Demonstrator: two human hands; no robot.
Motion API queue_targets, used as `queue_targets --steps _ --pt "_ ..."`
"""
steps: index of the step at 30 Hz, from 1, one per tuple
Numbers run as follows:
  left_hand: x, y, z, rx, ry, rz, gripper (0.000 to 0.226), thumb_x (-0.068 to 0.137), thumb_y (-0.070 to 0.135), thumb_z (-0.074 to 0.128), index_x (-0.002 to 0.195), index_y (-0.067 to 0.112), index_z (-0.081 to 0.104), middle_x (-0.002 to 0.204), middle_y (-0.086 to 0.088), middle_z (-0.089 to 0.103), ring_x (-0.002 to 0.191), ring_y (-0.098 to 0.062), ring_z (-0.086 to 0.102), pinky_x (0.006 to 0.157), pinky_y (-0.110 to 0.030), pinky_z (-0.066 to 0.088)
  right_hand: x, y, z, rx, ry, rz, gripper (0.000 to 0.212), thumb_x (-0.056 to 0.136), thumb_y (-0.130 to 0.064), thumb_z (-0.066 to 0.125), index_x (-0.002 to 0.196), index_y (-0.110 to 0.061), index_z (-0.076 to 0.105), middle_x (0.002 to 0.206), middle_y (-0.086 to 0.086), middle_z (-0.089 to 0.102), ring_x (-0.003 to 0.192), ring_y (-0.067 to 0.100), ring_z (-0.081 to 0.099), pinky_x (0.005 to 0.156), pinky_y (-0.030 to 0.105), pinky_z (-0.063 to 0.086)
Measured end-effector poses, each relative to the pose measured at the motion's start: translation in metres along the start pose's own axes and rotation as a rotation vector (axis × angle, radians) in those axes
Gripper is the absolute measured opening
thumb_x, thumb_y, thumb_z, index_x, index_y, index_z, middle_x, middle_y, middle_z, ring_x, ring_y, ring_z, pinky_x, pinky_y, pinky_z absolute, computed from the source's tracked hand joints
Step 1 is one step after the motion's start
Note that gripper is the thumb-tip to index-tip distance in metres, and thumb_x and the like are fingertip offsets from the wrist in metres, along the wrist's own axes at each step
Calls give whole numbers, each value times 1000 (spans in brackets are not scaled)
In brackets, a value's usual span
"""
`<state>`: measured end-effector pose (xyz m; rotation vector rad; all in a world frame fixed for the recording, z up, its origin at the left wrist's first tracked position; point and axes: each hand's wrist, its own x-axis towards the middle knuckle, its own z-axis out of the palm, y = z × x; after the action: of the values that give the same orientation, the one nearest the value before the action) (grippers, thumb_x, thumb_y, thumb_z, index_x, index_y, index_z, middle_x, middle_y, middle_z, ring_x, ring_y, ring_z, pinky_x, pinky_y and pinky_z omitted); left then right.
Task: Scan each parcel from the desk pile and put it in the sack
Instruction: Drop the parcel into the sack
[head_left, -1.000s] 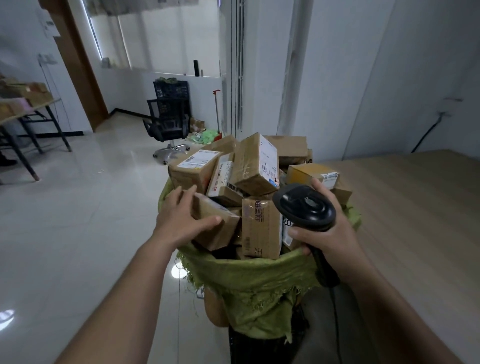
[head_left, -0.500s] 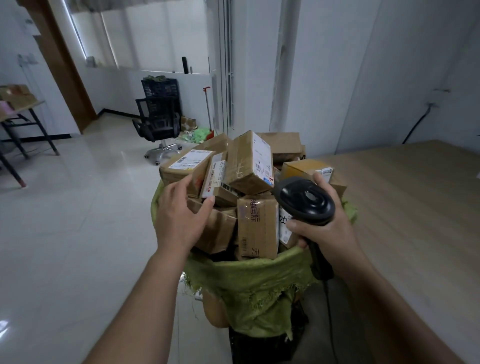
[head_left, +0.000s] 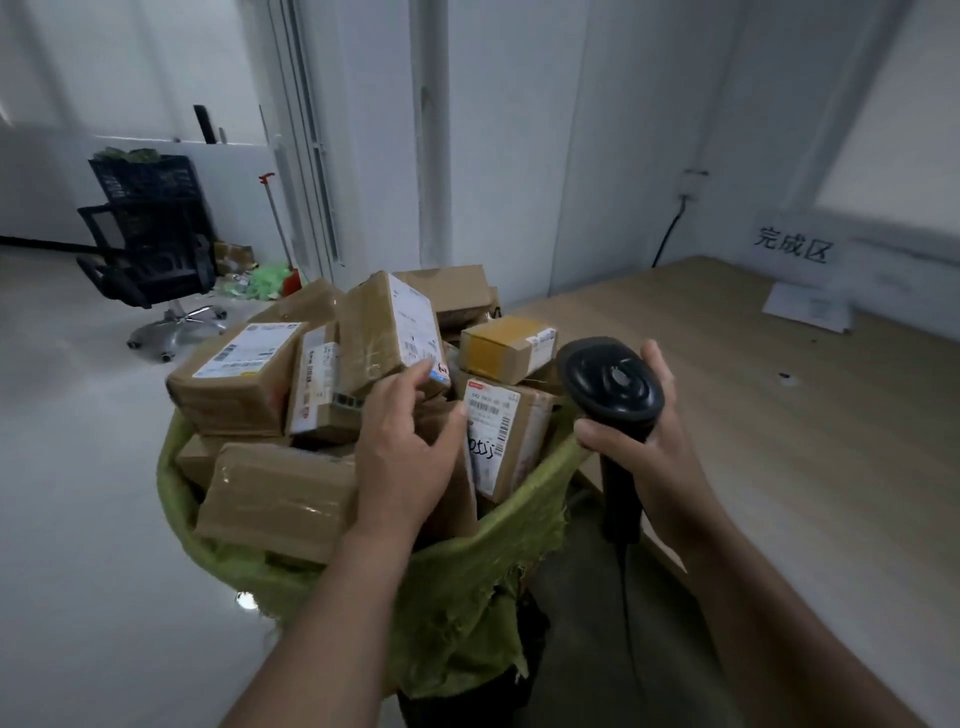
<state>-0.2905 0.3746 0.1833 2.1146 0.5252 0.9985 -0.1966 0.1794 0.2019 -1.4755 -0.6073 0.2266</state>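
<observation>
Head view: the brown cardboard parcels (head_left: 280, 499) are heaped in the green woven sack (head_left: 467, 582), rising well above its rim, and the sack stands just beside the pale wooden desk (head_left: 779, 415). The left hand (head_left: 405, 452) lies on the heap with its fingers loosely spread and only slightly bent. Its fingertips are against the lower corner of a tall upright parcel (head_left: 389, 332), and its thumb is against a parcel with a white barcode label and handwriting (head_left: 498, 441). It grips nothing that I can make out. The right hand (head_left: 649, 452) is wrapped round the grip of a black handheld barcode scanner (head_left: 613, 384), held on the desk side of the sack.

The step looks to be settling the load. It is best done with a flat palm pressing downward and inward, so the leaning top boxes wedge together and do not tip over the rim — and with the scanner kept clear of the heap.

Counted: one sack; about ten parcels showing, probably more buried; one scanner; two hands; one desk. At the desk's far edge there is one white sign with printed characters (head_left: 792, 244) and one sheet of white paper (head_left: 808, 312). Farther off stand one black office chair (head_left: 150, 254) and one black crate (head_left: 145, 176) above it.
</observation>
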Motion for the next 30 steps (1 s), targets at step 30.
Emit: queue_targets --steps 30 --pt "-116 193 206 -787 -1067 140 73 78 24 71 142 37 39 100 -3 72 100 -22 67 90 -49 55 -151 -42 -220 -349 499 133 47 90 -11 65 131 -27 51 118 -2 68 107 6 65 96 29 52"
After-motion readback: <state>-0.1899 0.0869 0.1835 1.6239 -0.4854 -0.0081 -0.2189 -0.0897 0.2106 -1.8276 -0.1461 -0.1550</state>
